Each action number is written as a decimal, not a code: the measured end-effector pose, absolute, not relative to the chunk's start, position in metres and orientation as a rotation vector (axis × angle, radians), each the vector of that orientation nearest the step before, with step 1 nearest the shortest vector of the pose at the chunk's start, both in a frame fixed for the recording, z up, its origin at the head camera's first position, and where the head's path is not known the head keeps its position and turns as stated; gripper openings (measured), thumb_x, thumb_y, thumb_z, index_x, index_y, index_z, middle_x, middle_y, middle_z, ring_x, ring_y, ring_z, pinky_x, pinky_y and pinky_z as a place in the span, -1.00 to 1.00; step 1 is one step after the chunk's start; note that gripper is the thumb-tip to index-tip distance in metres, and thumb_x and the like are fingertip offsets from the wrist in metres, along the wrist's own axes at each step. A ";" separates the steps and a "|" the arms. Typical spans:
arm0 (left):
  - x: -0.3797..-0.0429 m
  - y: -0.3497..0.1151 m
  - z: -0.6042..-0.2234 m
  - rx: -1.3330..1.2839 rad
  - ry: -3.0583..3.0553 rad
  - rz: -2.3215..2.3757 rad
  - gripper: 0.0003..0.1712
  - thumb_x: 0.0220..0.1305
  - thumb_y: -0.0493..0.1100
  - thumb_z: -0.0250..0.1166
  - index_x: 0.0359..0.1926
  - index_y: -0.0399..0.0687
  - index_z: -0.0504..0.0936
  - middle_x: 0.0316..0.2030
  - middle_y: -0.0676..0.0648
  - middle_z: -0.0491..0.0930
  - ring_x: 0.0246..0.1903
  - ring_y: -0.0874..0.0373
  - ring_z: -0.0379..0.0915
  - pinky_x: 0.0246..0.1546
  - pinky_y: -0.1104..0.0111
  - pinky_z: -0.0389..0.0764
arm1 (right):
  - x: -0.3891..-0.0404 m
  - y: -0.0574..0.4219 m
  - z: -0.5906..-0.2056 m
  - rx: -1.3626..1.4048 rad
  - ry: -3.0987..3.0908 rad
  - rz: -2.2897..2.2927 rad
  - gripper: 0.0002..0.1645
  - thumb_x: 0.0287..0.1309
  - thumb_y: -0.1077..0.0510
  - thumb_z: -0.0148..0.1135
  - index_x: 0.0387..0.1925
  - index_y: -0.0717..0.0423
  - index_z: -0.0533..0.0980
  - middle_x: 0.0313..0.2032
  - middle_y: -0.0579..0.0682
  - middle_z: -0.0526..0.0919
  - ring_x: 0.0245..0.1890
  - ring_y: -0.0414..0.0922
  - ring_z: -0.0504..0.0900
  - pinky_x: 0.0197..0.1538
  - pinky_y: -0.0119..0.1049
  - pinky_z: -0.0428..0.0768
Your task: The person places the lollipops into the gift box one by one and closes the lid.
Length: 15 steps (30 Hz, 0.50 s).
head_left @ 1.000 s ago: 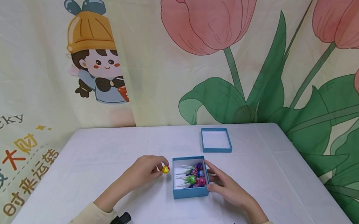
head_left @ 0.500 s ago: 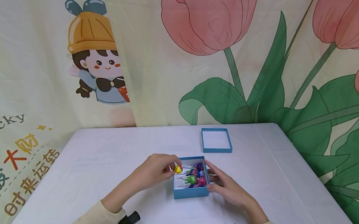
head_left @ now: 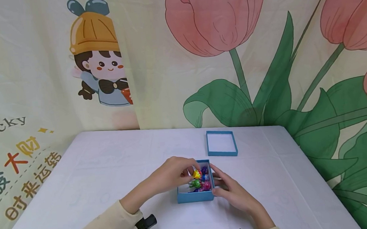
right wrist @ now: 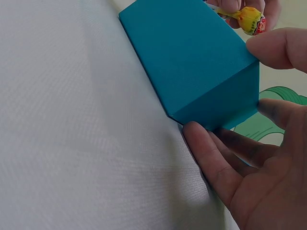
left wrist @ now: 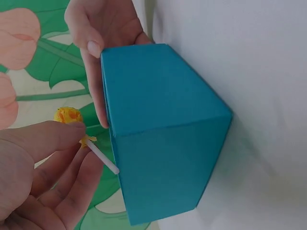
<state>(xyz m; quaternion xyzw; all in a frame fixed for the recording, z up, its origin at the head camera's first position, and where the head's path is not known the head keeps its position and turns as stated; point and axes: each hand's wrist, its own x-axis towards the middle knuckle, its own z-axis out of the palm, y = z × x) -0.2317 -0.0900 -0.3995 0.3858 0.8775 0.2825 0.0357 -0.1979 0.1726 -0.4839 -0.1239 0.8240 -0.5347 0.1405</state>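
My left hand [head_left: 176,170] pinches a lollipop [head_left: 197,174] in a yellow and red wrapper, held over the blue box [head_left: 194,197]. In the left wrist view, thumb and fingers grip the lollipop [left wrist: 68,115] just below its candy, and the white stick [left wrist: 103,156] slants down toward the box's top edge. Inside the box lie several lollipops, a green one [head_left: 195,183] and a pink one [head_left: 205,185] among them. My right hand [head_left: 231,189] rests its spread, fairly straight fingers [right wrist: 208,153] along the box's right side, the thumb [right wrist: 273,49] at its near top corner.
Behind the box, slightly right, a shallow blue lid [head_left: 222,152] lies with its white inside up. Everything stands on a table with a white cloth [head_left: 109,160]. A printed curtain with tulips [head_left: 216,18] hangs behind the table.
The left hand has moved right with the lollipop, from beside the box's left edge to over the lollipops inside. The right hand and the box have stayed in place.
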 end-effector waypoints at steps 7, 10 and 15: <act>-0.229 -0.082 -0.407 1.170 2.655 0.862 -0.68 0.32 -0.31 0.50 0.05 0.00 0.72 -0.28 0.08 0.75 -0.35 0.33 0.55 -0.24 0.52 0.66 | -0.197 0.172 -0.484 -0.375 2.381 -1.544 -0.07 0.43 -0.07 0.25 0.69 -0.40 0.06 0.53 0.17 0.35 0.42 0.17 0.49 0.43 0.28 0.42; -0.227 -0.082 -0.409 1.170 2.641 0.860 -0.70 0.32 -0.31 0.50 0.03 0.01 0.72 -0.28 0.06 0.76 -0.36 0.34 0.54 -0.25 0.52 0.65 | -0.197 0.172 -0.483 -0.378 2.378 -1.550 -0.07 0.43 -0.07 0.24 0.69 -0.39 0.07 0.54 0.19 0.35 0.42 0.18 0.49 0.42 0.28 0.44; -0.226 -0.083 -0.413 1.166 2.613 0.849 -0.71 0.32 -0.31 0.49 0.02 0.01 0.72 -0.27 0.06 0.76 -0.36 0.35 0.55 -0.26 0.53 0.65 | -0.197 0.173 -0.484 -0.379 2.381 -1.547 -0.07 0.43 -0.08 0.24 0.69 -0.39 0.07 0.53 0.18 0.35 0.42 0.17 0.50 0.43 0.27 0.43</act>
